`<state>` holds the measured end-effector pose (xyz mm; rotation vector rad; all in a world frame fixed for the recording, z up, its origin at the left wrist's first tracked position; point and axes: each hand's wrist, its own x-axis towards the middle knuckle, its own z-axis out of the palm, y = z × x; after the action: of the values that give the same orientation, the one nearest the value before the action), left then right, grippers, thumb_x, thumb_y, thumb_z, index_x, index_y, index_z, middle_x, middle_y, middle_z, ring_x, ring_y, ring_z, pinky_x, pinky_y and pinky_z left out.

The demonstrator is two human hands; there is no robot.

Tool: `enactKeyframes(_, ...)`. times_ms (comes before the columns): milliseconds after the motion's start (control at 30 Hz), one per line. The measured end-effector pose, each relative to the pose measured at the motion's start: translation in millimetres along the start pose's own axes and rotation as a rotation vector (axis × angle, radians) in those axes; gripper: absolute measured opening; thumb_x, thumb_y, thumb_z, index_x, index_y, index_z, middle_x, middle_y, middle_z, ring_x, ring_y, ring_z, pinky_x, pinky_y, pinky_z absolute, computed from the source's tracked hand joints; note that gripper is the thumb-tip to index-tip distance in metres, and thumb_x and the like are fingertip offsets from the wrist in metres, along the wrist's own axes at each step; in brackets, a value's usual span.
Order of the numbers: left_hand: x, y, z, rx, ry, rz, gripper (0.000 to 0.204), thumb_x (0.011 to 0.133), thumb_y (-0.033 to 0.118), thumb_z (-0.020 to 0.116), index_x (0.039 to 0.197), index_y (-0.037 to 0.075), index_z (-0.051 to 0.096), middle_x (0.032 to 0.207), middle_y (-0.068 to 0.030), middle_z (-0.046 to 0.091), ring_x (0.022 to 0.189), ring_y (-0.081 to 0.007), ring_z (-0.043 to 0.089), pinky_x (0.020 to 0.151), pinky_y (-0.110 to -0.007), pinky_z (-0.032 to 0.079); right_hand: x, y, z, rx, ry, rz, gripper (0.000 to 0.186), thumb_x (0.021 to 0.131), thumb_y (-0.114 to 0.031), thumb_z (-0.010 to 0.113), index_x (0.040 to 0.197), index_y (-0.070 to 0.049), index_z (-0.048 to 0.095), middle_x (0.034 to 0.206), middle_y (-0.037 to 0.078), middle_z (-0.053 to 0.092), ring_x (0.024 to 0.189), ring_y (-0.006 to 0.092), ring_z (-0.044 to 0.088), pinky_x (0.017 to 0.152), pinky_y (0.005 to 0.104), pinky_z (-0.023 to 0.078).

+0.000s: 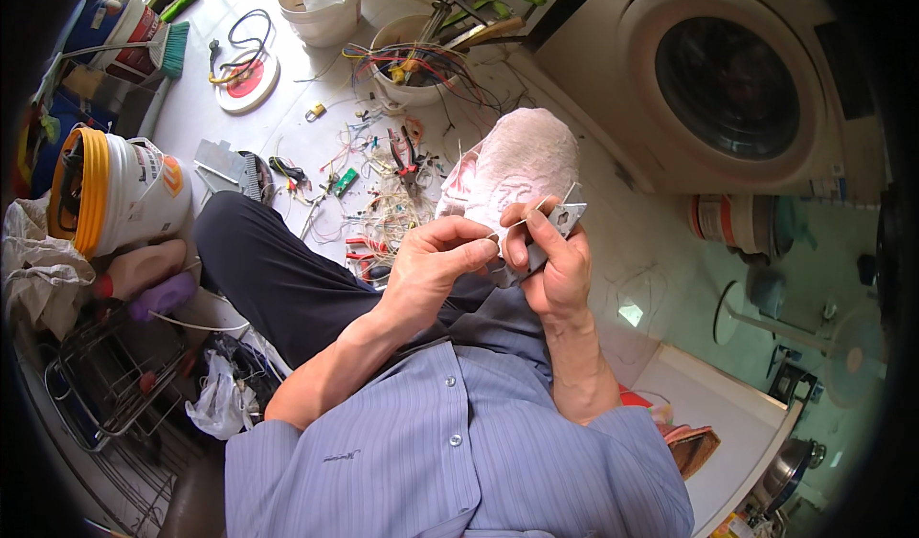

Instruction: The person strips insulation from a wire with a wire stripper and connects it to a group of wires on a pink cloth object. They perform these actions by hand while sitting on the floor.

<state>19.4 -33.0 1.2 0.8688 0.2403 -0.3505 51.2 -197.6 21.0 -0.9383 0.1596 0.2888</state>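
Note:
My left hand (442,256) is closed, thumb and forefinger pinched on what looks like a thin pale wire (509,228) in front of my lap. Close beside it, my right hand (557,268) is closed around a small grey metal plate (567,216) with a cutout in its face. The wire's far end is lost among the right fingers. Behind both hands is a fuzzy pink slipper (526,150). On the floor past my knee lie pliers (407,160) with red-and-black handles, a green circuit board (346,182) and a tangle of loose wires (383,214).
A washing machine (613,88) stands at the far right. A white bucket of wires and tools (407,88) and another pale bucket (325,26) are at the back. On the left are a yellow-rimmed bucket (144,193) and a black wire rack (115,375).

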Motion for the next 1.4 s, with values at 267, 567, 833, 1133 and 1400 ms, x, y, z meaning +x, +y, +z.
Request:
enactKeyframes(267,-2.4,4.0,-10.2,-0.060,-0.018,-0.059,0.015,0.092,0.009,0.072,0.103,0.000,0.070,0.083,-0.0058,0.068,0.072,-0.0124,0.062,0.064,-0.026,0.048,-2.5,10.2,-1.0,0.133,-0.043,0.098,0.008,0.101,-0.013,0.058,0.097,-0.007,0.056,0.096,0.014,0.067,0.062,0.0127,0.056,0.052,0.0249,0.042)
enactKeyframes(567,-4.1,8.6,-7.0,0.009,-0.029,-0.043,0.016,0.094,0.009,0.064,0.104,-0.002,0.067,0.087,-0.0105,0.071,0.070,-0.0152,0.066,0.060,-0.026,0.051,-2.3,10.5,1.7,0.046,-0.027,0.099,0.008,0.101,-0.012,0.057,0.098,-0.005,0.055,0.090,0.012,0.067,0.067,0.0144,0.061,0.055,0.0259,0.048)
enactKeyframes(833,-2.1,2.4,-14.0,-0.142,0.063,-0.138,0.010,0.091,0.005,0.058,0.094,-0.002,0.064,0.082,-0.0176,0.072,0.062,-0.0218,0.068,0.055,-0.032,0.055,-5.2,18.0,7.0,-0.002,-0.054,0.048,0.015,0.101,-0.013,0.059,0.092,-0.001,0.058,0.084,0.011,0.064,0.067,0.0145,0.061,0.059,0.0268,0.049)
enactKeyframes(1133,-4.5,13.5,-4.1,0.174,0.080,-0.079,0.011,0.089,0.004,0.056,0.085,-0.002,0.064,0.073,-0.0109,0.069,0.054,-0.0142,0.062,0.050,-0.026,0.050,-3.2,16.7,6.9,-0.142,-0.089,-0.066,0.015,0.101,-0.012,0.059,0.093,0.000,0.058,0.083,0.010,0.063,0.067,0.0142,0.061,0.059,0.0270,0.051)
enactKeyframes(1400,-3.0,-1.8,-14.3,0.191,-0.001,-0.171,0.016,0.088,0.006,0.056,0.100,0.002,0.065,0.070,-0.0042,0.064,0.054,-0.0075,0.054,0.048,-0.023,0.040,-0.8,-7.9,12.1,-0.231,-0.108,-0.181,0.013,0.100,-0.012,0.060,0.094,-0.003,0.055,0.083,0.011,0.062,0.065,0.0163,0.060,0.055,0.0294,0.052)
